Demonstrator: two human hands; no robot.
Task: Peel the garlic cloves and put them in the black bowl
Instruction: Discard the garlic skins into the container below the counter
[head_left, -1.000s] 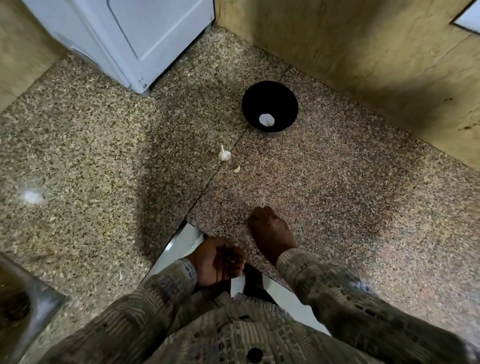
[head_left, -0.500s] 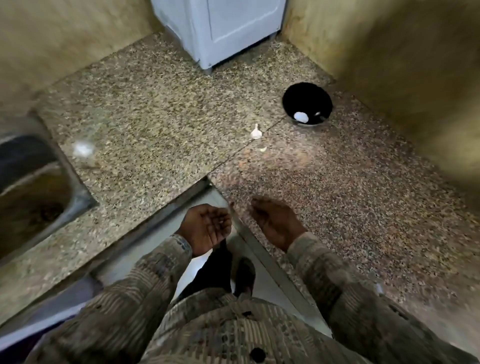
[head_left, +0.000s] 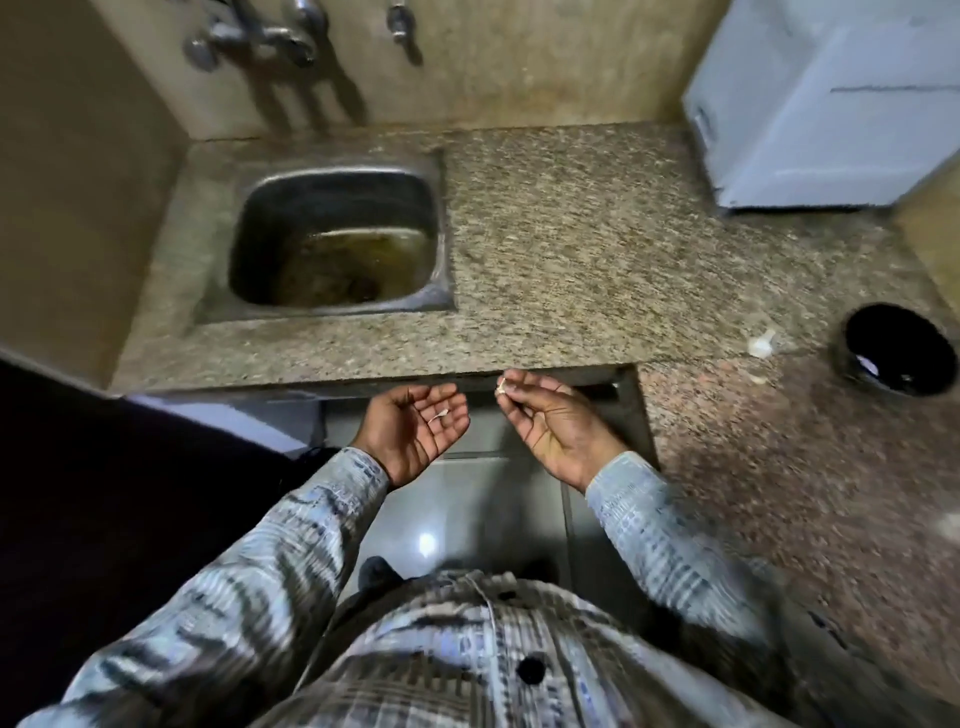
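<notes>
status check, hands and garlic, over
Left hand open, peel scrap on palm. Right hand pinches small white bit. One clove on counter near black bowl. Nothing in the way.

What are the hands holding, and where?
The right hand pinches a pale scrap in its fingers; which part, too small to tell. A sliver lies loose on the left hand.

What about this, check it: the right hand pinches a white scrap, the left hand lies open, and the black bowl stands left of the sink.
One thing is wrong: the head view shows the black bowl right of the sink, not left. The right hand does pinch a white scrap, and the left hand lies open.
</notes>
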